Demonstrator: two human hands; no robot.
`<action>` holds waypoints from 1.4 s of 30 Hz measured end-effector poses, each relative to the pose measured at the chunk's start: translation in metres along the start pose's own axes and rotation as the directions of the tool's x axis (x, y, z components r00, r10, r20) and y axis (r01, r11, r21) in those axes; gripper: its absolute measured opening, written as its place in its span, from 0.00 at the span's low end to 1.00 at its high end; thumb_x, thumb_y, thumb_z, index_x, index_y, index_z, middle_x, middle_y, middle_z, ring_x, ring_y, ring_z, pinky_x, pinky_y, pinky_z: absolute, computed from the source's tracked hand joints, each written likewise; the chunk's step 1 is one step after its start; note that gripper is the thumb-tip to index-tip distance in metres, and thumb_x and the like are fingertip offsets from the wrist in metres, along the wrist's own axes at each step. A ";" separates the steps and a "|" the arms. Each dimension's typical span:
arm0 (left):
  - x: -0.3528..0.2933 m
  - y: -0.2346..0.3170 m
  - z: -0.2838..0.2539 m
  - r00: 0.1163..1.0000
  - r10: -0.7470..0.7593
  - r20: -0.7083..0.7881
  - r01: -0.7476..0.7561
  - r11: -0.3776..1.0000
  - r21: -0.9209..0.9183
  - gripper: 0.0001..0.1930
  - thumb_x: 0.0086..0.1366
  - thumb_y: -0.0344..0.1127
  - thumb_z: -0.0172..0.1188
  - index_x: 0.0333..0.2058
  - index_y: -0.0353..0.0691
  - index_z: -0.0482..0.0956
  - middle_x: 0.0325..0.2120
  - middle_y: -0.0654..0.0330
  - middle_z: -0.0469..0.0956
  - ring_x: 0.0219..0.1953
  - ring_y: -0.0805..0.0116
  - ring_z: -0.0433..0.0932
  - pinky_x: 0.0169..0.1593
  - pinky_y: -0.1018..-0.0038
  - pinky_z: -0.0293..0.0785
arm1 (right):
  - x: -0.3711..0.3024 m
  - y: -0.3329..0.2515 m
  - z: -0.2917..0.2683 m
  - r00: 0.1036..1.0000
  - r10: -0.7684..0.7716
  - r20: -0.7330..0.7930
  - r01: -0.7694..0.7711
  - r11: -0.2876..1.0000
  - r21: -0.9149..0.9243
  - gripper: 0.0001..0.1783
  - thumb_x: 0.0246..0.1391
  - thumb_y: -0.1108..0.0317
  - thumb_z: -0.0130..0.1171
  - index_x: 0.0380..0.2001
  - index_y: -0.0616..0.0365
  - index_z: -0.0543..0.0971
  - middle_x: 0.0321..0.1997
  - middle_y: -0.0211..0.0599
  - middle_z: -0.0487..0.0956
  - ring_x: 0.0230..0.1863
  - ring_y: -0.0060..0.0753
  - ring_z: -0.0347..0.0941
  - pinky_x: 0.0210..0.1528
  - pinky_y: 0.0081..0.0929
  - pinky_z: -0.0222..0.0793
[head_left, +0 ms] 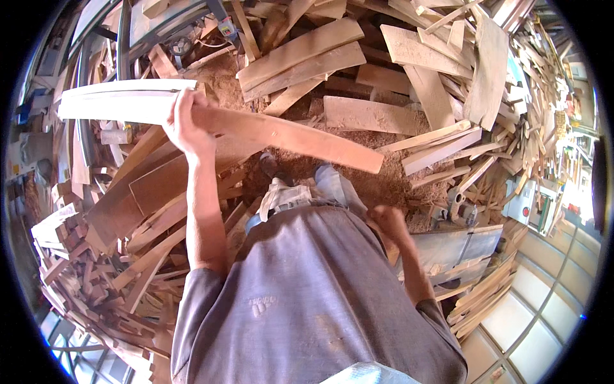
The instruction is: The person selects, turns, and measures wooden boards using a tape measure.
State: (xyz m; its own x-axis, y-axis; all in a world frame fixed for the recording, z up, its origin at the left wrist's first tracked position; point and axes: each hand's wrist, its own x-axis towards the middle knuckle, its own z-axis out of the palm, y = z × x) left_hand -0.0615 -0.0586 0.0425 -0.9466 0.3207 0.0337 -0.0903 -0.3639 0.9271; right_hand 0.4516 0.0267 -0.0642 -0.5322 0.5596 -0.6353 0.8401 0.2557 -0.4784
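Observation:
My left hand [187, 121] is raised at the far left and closed around the middle of a long wooden board [288, 136]. The board runs across in front of me; its left part is washed out by bright sunlight and its right end hangs over the sawdust. My right hand [388, 222] is low beside my right thigh, fingers curled into a loose fist, with nothing seen in it. A wide plank [160, 182] lies below the left arm. Past the held board rest more rough planks [307, 61].
Sawdust [377, 189] and scrap wood cover the ground around my feet. Piles of offcuts rise at the left [83, 281] and right [531, 115]. A metal frame [121, 45] stands at the far left. Near my right arm is a grey metal-topped surface [454, 253]; pale floor tiles [537, 326] lie beyond.

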 end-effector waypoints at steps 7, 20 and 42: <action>-0.016 0.002 -0.075 0.997 0.056 0.059 -0.060 0.996 0.065 0.08 0.68 0.37 0.57 0.35 0.38 0.78 0.26 0.60 0.75 0.31 0.64 0.74 0.38 0.65 0.74 | -0.007 -0.005 0.073 0.997 0.074 -0.009 -0.030 0.510 0.860 0.21 0.64 0.70 0.60 0.59 0.62 0.77 0.54 0.35 0.81 0.54 0.26 0.75 0.56 0.27 0.72; -0.060 0.019 -0.092 0.990 0.070 0.120 -0.080 0.993 0.084 0.12 0.73 0.34 0.44 0.39 0.35 0.75 0.30 0.58 0.73 0.34 0.61 0.76 0.51 0.58 0.73 | 0.093 -0.050 0.091 0.990 -0.135 -0.031 0.131 0.836 0.533 0.17 0.66 0.70 0.58 0.56 0.62 0.77 0.50 0.34 0.80 0.52 0.27 0.75 0.55 0.26 0.72; -0.043 0.018 0.003 0.998 0.013 0.063 -0.034 0.939 0.343 0.11 0.71 0.32 0.51 0.37 0.29 0.77 0.29 0.55 0.75 0.33 0.64 0.75 0.44 0.68 0.75 | 0.087 -0.034 0.078 0.868 -0.448 0.214 0.496 0.756 -0.427 0.12 0.68 0.71 0.54 0.52 0.61 0.78 0.45 0.32 0.79 0.49 0.29 0.76 0.53 0.26 0.73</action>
State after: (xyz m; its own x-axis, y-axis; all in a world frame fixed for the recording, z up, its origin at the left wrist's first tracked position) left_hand -0.0211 -0.0762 0.0588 -0.9262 0.3707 0.0692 0.0533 -0.0529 0.9972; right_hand 0.3680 0.0054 -0.1506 -0.8611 0.2020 -0.4667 0.4159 0.8078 -0.4177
